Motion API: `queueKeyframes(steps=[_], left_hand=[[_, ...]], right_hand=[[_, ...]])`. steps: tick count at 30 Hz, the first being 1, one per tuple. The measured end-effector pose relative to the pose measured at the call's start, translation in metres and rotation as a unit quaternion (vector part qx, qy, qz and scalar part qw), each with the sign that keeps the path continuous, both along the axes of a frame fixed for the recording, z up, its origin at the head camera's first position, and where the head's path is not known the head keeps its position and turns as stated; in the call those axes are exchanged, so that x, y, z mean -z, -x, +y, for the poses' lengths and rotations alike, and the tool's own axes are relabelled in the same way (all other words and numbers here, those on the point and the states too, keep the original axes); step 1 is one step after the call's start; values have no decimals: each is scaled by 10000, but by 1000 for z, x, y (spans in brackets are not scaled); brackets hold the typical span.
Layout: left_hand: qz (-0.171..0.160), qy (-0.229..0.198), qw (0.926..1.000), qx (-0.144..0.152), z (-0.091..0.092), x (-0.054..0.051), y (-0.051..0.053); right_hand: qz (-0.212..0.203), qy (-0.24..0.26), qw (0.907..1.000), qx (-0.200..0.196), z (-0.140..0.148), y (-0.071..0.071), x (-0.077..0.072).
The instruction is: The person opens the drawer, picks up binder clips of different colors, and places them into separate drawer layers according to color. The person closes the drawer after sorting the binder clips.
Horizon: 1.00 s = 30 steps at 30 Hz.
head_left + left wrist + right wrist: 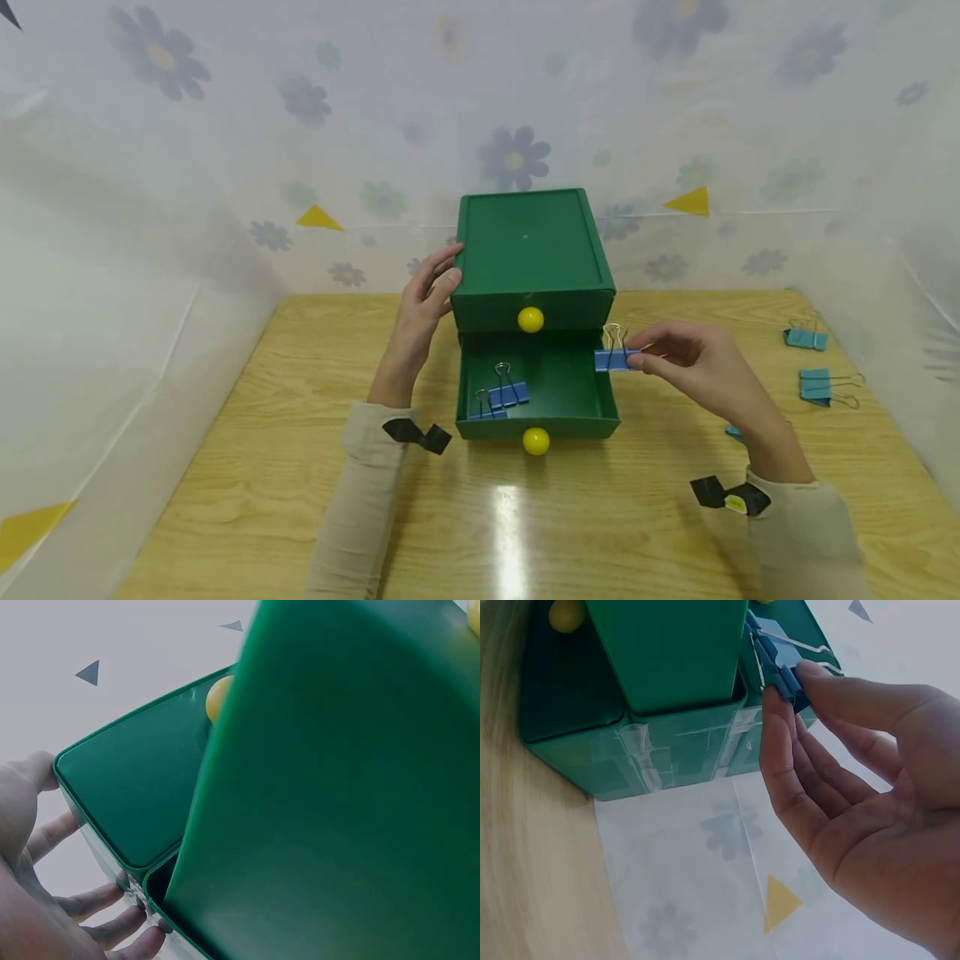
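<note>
A green drawer cabinet [534, 242] with yellow knobs stands on the table, and one drawer [558, 428] below the top one is pulled out. Two blue binder clips [510, 395] lie inside it, toward its left front. My left hand [422, 321] rests against the cabinet's left side; in the left wrist view its fingers [112, 926] are spread along the side wall, with the thumb by the top edge. Between thumb and fingertips, my right hand [697, 362] pinches another blue binder clip [613, 360] at the drawer's right rim, its wire handles pointing up.
Teal binder clips [814, 386] lie on the wooden table [300, 467] to the right, one partly hidden behind the right wrist. A flower-patterned plastic sheet [360, 142] surrounds the table at the back and sides. Clear tape [660, 754] runs along the cabinet's side.
</note>
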State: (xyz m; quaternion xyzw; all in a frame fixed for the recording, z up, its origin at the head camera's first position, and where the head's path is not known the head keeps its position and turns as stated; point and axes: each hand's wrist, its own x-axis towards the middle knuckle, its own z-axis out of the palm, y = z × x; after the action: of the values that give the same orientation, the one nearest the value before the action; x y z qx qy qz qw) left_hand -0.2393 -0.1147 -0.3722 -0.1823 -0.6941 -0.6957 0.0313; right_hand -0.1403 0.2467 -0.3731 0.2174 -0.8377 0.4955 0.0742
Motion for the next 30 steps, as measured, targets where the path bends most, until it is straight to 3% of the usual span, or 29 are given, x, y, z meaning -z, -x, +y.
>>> queueKeyframes(steps=[4, 12, 25, 30], left_hand=[[-8, -10, 10000, 3, 0, 1, 0], [26, -3, 10000, -7, 0, 2, -1], [14, -40, 10000, 46, 2, 3, 0], [19, -43, 10000, 3, 1, 2, -1]], right_hand=[[-32, -92, 9997, -213, -4, 0, 1], [29, 172, 9996, -218, -24, 1, 10], [797, -350, 9961, 170, -57, 0, 14], [756, -624, 9951, 130, -66, 2, 8]])
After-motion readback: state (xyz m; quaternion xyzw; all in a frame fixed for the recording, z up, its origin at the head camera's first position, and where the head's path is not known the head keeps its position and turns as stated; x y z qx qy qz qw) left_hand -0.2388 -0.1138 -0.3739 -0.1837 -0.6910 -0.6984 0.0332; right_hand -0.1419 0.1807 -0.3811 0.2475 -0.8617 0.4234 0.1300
